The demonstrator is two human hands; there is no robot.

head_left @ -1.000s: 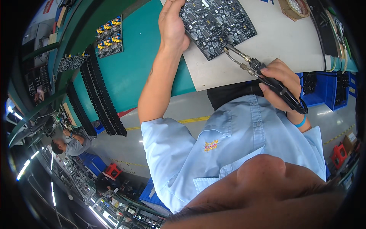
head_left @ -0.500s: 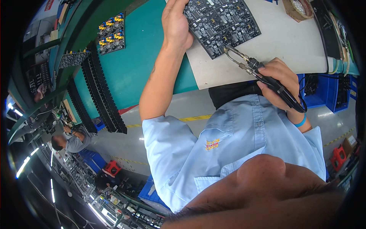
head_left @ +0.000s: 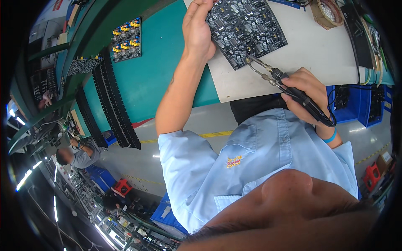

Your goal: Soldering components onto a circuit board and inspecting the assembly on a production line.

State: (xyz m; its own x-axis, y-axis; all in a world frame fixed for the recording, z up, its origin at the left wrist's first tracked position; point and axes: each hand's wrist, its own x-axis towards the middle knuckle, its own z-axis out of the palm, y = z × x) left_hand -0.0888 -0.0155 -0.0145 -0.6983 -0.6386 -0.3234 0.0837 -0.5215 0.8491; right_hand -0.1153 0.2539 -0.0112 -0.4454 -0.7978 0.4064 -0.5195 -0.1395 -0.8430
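Note:
My left hand (head_left: pixel 197 31) grips the left edge of a black circuit board panel (head_left: pixel 247 29), its fingers closed at the upper left corner. The panel is divided into several squares with small parts and white markings. Its lower corner lies over a pale sheet on the bench. In my right hand (head_left: pixel 307 94) is a black soldering iron (head_left: pixel 305 102) with a thin metal tube beside its shaft. The iron's tip is at the panel's lower edge; whether it touches cannot be made out. A cable hangs from the handle.
On the green bench (head_left: pixel 167 42) lies another board (head_left: pixel 127 39) with yellow and blue parts. Black slotted racks (head_left: pixel 113 100) stand left, one holding a board (head_left: pixel 85 66). A tin of pale material (head_left: pixel 326 13) sits far right, blue bins (head_left: pixel 349 106) below. A person (head_left: pixel 81 154) works farther left.
The whole view has shifted slightly, so the bench appears a little lower. My hands, the circuit board panel and the soldering iron keep nearly the same places relative to each other.

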